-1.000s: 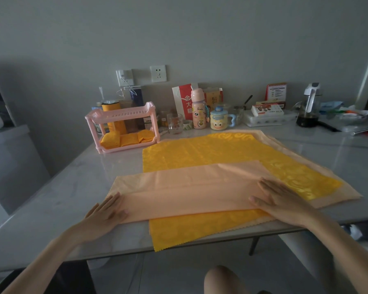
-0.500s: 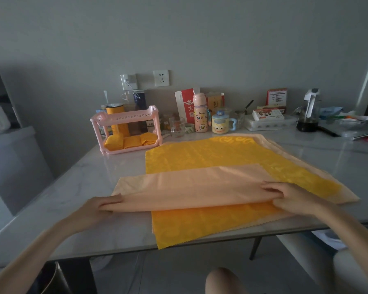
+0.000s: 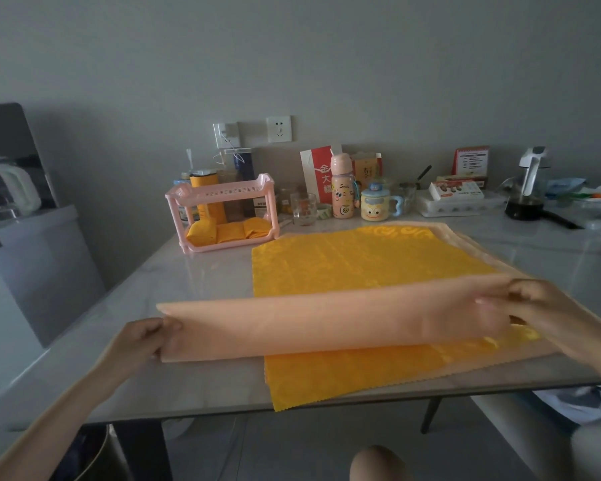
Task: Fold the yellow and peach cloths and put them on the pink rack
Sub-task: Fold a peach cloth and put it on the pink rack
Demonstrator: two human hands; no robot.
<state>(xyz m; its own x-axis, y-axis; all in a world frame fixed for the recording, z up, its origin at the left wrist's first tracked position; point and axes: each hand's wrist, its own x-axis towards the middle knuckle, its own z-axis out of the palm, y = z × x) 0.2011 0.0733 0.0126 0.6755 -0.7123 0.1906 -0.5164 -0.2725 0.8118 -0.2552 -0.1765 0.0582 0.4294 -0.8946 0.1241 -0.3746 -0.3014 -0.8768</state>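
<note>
A peach cloth (image 3: 327, 322), folded into a long band, is lifted off the table across the front. My left hand (image 3: 143, 338) pinches its left end and my right hand (image 3: 535, 303) pinches its right end. Under it a yellow cloth (image 3: 354, 265) lies spread flat, its near edge hanging over the table edge. Another peach cloth (image 3: 549, 348) lies beneath the yellow one, showing along the right side. The pink rack (image 3: 222, 210) stands at the back left, with folded yellow cloths (image 3: 228, 232) on its lower shelf and a bare top shelf.
Behind the cloths stand a glass (image 3: 302, 210), a pink bottle (image 3: 342, 189), a cartoon mug (image 3: 375, 206), boxes (image 3: 455, 190) and a coffee press (image 3: 528, 189). A yellow canister (image 3: 205, 189) stands behind the rack. The grey marble table (image 3: 195, 282) ends just in front of me.
Both hands went from pressing flat on the peach cloth to pinching its ends. They have raised the near fold up and away from me.
</note>
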